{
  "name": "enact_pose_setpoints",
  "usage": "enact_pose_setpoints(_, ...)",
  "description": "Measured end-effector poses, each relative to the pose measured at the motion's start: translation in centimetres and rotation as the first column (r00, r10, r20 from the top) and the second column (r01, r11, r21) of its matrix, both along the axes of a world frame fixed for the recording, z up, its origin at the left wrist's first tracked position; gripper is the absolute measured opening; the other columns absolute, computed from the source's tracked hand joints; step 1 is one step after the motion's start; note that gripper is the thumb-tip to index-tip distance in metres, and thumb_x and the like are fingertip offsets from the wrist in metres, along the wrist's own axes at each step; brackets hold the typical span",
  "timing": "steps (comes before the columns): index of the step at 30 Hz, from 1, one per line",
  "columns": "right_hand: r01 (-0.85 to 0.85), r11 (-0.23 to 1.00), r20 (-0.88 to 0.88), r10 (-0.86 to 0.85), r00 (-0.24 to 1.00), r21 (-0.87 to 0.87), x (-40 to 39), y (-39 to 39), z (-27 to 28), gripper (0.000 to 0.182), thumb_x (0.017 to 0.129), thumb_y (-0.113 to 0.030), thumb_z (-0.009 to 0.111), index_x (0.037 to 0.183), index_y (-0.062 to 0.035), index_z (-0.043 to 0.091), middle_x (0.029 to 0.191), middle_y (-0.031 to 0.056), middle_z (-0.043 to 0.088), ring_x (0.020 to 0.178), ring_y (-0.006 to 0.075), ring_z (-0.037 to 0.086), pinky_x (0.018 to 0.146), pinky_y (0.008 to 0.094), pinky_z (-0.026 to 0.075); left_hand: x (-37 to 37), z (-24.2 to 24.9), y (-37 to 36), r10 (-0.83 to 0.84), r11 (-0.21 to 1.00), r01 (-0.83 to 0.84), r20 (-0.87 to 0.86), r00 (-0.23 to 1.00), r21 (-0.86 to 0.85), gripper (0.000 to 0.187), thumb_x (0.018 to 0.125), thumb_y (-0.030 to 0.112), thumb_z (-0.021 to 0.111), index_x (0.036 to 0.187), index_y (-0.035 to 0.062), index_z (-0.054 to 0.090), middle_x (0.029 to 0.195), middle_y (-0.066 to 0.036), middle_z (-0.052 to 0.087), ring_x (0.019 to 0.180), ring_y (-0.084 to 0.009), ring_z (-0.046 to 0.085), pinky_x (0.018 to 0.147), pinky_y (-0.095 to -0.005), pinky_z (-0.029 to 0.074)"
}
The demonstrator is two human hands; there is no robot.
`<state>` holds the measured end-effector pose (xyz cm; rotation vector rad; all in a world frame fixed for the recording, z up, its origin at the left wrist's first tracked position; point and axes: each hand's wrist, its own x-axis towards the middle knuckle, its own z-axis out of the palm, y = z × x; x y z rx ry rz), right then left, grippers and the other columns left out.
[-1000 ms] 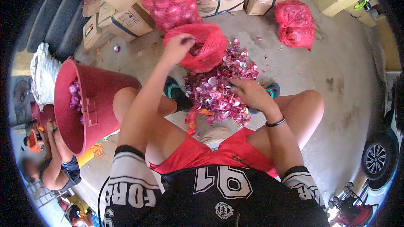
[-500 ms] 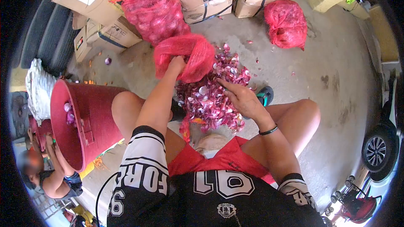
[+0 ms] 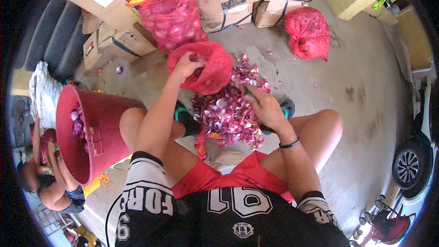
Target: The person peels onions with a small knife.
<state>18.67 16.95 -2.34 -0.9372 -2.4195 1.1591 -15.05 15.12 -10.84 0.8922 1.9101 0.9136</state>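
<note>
At the opening of a red mesh sack is my left hand, its fingers curled around what looks like an onion, mostly hidden by the fingers. My right hand is closed over a small tool with a green handle, seen only in part. Under and beside that hand lies a heap of purple onion skins on the floor between my feet. A full mesh sack of red onions stands behind the open one.
A large red tub with onions inside leans at my left. Cardboard boxes line the back, with another red sack at the right. A person sits at far left. A car wheel shows at right.
My left hand has come up out of the open sack to its rim. My right hand has shifted slightly down, with its fingers more curled and the green handle now visible.
</note>
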Motion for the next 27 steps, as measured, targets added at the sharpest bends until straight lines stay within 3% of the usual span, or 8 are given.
enact_pose_setpoints(4,0.086,0.996,-0.17,-0.079,0.982,0.034,0.2,-0.2,1.1,0.041,0.096,-0.02,0.055,0.132,0.0005,0.052,0.119,0.0271,0.06,0.112,0.0394,0.059,0.095,0.042,0.046,2.7,9.5,-3.4,-0.044,0.954,-0.176,0.69,0.722,0.244,0.06,0.089,0.006,0.064,0.142,0.0061,0.034,0.132,-0.015,0.054,0.114,-0.0303,0.059,0.098,-0.0439,0.05)
enact_pose_setpoints(7,0.068,0.998,-0.287,-0.063,0.956,0.009,-0.3,-1.1,2.3,0.041,0.096,-0.016,0.055,0.133,0.0017,0.051,0.125,0.0266,0.058,0.118,0.0374,0.057,0.1,0.0399,0.044,6.5,13.6,-6.9,-0.228,0.88,-0.278,0.857,0.462,0.384,0.055,0.092,0.004,0.058,0.142,0.0054,0.035,0.132,-0.017,0.053,0.119,-0.0332,0.057,0.102,-0.0449,0.049)
enact_pose_setpoints(11,0.039,0.971,-0.322,-0.116,0.94,-0.238,-0.5,-4.1,4.1,0.042,0.097,-0.015,0.054,0.135,0.0026,0.049,0.129,0.0225,0.058,0.122,0.0291,0.057,0.102,0.036,0.043,11.5,13.6,-10.3,-0.25,0.853,-0.326,0.869,0.428,0.406,0.058,0.092,0.004,0.06,0.143,0.0043,0.031,0.131,-0.018,0.053,0.118,-0.0304,0.058,0.101,-0.0471,0.05)
enact_pose_setpoints(13,0.041,0.989,-0.416,-0.097,0.904,-0.143,-0.3,-5.5,4.5,0.045,0.095,-0.012,0.058,0.137,0.0033,0.046,0.128,0.0239,0.059,0.119,0.0266,0.058,0.101,0.0351,0.043,13.2,12.6,-11.2,-0.261,0.84,-0.36,0.883,0.389,0.407,0.056,0.091,0.005,0.061,0.141,0.0038,0.035,0.13,-0.017,0.054,0.117,-0.03,0.059,0.1,-0.0464,0.051)
enact_pose_setpoints(14,0.034,0.97,-0.375,-0.126,0.918,-0.241,-0.1,-6.3,5.3,0.047,0.095,-0.013,0.058,0.138,0.0034,0.045,0.127,0.0244,0.059,0.118,0.027,0.059,0.1,0.0354,0.044,13.8,12.8,-11.6,-0.231,0.855,-0.389,0.923,0.307,0.343,0.054,0.09,0.005,0.064,0.139,0.0039,0.04,0.128,-0.014,0.056,0.112,-0.028,0.061,0.098,-0.0459,0.052)
enact_pose_setpoints(18,0.013,0.993,-0.384,-0.057,0.922,-0.116,0.1,-7.2,5.2,0.053,0.094,-0.014,0.059,0.141,0.0034,0.041,0.124,0.0254,0.06,0.116,0.0281,0.06,0.098,0.0364,0.045,15.5,12.0,-12.0,-0.224,0.845,-0.365,0.878,0.423,0.391,0.058,0.086,0.0,0.067,0.137,0.0063,0.041,0.125,-0.01,0.057,0.106,-0.0229,0.062,0.092,-0.0427,0.053)
enact_pose_setpoints(21,0.006,0.994,-0.399,-0.05,0.916,-0.11,-0.1,-7.1,5.0,0.054,0.094,-0.014,0.059,0.141,0.0034,0.039,0.123,0.026,0.059,0.116,0.0288,0.061,0.097,0.0365,0.045,16.0,11.5,-11.8,-0.158,0.792,-0.353,0.724,0.671,0.499,0.058,0.082,-0.007,0.066,0.134,0.0061,0.043,0.125,-0.01,0.055,0.111,-0.0218,0.059,0.095,-0.0403,0.052)
enact_pose_setpoints(27,-0.007,0.929,-0.389,-0.148,0.909,-0.371,0.0,-7.1,4.6,0.053,0.096,-0.016,0.057,0.142,0.0037,0.039,0.13,0.0241,0.057,0.12,0.0249,0.057,0.101,0.0351,0.042,15.7,12.2,-12.4,-0.186,0.802,-0.417,0.843,0.505,0.427,0.059,0.076,-0.014,0.068,0.127,0.0051,0.045,0.128,-0.009,0.05,0.119,-0.0204,0.053,0.099,-0.0357,0.049)
